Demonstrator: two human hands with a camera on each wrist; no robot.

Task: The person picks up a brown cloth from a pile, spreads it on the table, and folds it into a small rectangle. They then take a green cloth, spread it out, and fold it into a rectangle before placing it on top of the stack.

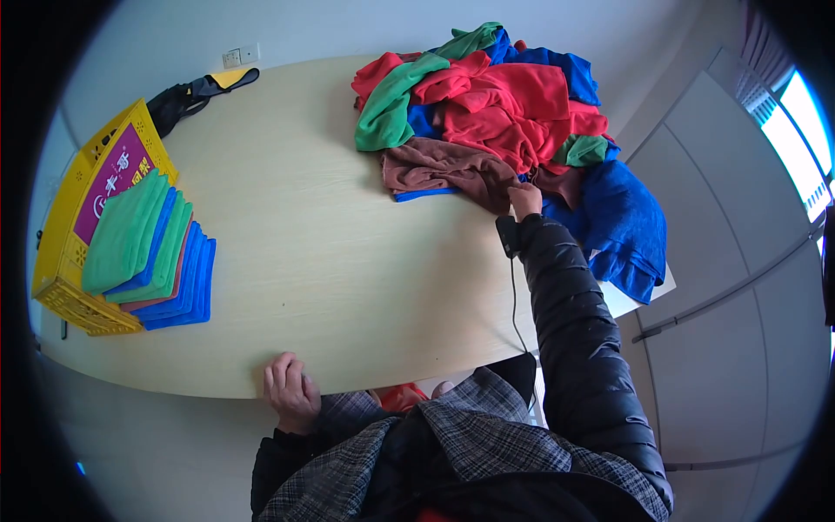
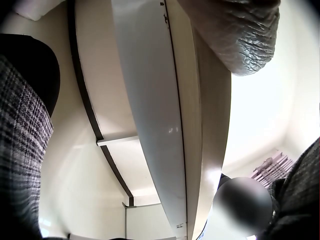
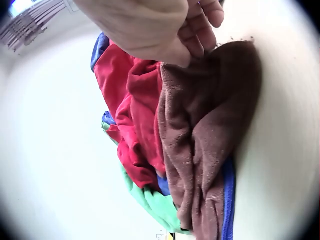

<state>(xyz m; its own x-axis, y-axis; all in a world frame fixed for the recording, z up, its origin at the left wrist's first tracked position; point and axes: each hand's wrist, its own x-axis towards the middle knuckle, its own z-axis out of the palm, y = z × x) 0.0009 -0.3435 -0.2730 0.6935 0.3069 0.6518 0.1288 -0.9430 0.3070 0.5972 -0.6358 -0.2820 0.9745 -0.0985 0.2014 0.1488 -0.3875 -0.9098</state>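
The right hand point(image 1: 525, 200) pinches the edge of a brown cloth point(image 1: 448, 167) at the front of a heap of red, green and blue cloths point(image 1: 509, 104). In the right wrist view, the thumb and fingers of the right hand point(image 3: 155, 30) meet at the top of the brown cloth point(image 3: 200, 130), beside red cloth point(image 3: 142, 100). The left hand point(image 1: 291, 391) rests at the table's front edge with its fingers bent and no cloth near. Only part of the left hand point(image 2: 240, 35) shows in the left wrist view, above the table edge.
A yellow crate point(image 1: 65, 291) stands at the table's left, with folded green, blue and brown cloths point(image 1: 130, 230) stacked against it. Behind it lies a black and yellow item point(image 1: 204, 91). A blue cloth point(image 1: 622, 217) hangs over the right end of the table point(image 1: 287, 209).
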